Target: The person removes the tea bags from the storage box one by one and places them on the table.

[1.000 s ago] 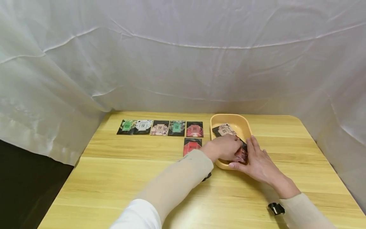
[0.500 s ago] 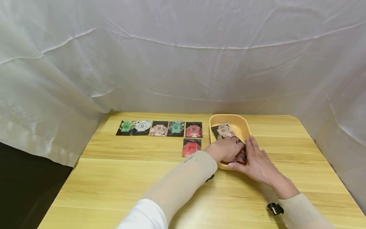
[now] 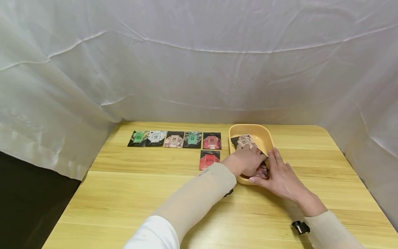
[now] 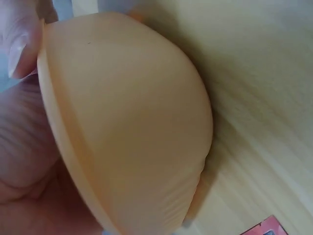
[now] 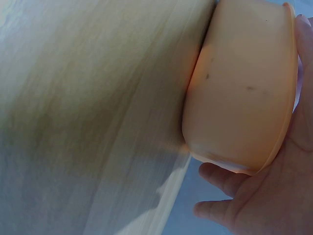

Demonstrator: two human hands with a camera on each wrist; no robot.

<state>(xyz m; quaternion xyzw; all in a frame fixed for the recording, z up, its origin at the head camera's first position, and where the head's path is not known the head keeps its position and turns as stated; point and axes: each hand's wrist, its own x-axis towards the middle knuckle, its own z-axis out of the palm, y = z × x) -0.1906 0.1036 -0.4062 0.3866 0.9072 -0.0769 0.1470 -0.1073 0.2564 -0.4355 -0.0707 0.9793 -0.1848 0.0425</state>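
In the head view my left hand (image 3: 245, 162) reaches into a yellow plastic tray (image 3: 264, 133), over printed sachets. A pink-and-black sachet (image 3: 245, 141) shows past its fingers; a dark red one (image 3: 262, 172) lies between my two hands. The left fingertips are down among the sachets and mostly hidden, so I cannot tell whether they pinch one. My right hand (image 3: 284, 180) rests at the tray's near right corner, thumb at the front rim and straight fingers along the right wall. In the right wrist view this hand (image 5: 274, 196) touches the tray's outer wall (image 5: 239, 88).
Left of the tray, a row of sachets lies flat: green (image 3: 138, 138), white (image 3: 156, 138), pink (image 3: 173, 139), dark green (image 3: 192, 139) and red (image 3: 211, 140). Below the row's right end lies another red sachet (image 3: 209, 159). A pale curtain (image 3: 199, 86) hangs behind the wooden table (image 3: 124, 200).
My left hand has shifted slightly to the right within the tray, and its fingers have moved over the sachets. The right hand, the tray and the laid-out sachets stay in place.
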